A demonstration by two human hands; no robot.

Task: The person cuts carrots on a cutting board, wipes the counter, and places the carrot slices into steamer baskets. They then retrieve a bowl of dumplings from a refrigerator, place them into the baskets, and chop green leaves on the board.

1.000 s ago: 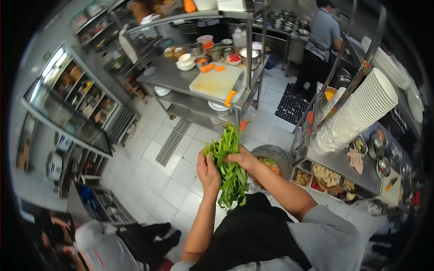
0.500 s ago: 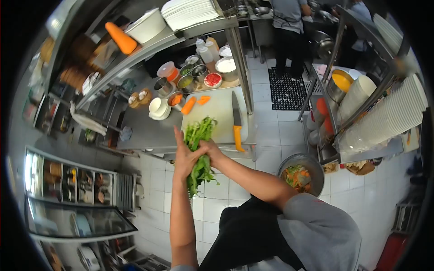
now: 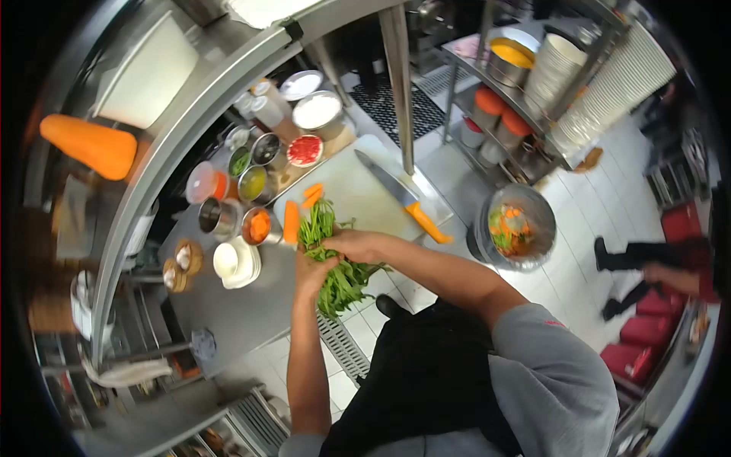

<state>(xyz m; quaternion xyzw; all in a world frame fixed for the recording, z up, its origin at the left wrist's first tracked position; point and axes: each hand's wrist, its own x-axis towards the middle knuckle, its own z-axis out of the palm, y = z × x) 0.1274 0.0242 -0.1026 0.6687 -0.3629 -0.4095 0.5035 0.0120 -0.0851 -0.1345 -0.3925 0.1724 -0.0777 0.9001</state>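
Orange carrot pieces, three, lie on one white cutting board. At its near edge, left hand and right hand each clamp their fingers round one bunch of greens. Rightward: one orange-handled knife, one steel bowl.

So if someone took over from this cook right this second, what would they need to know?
The left hand cups the bunch of greens from below; the right hand clamps it from above.
One end of the bunch lies over the near edge of the cutting board; the other hangs off the table.
The knife lies on the board, untouched.
Done: carrot pieces sit cut on the board.
Left: the greens are whole, not yet cut.
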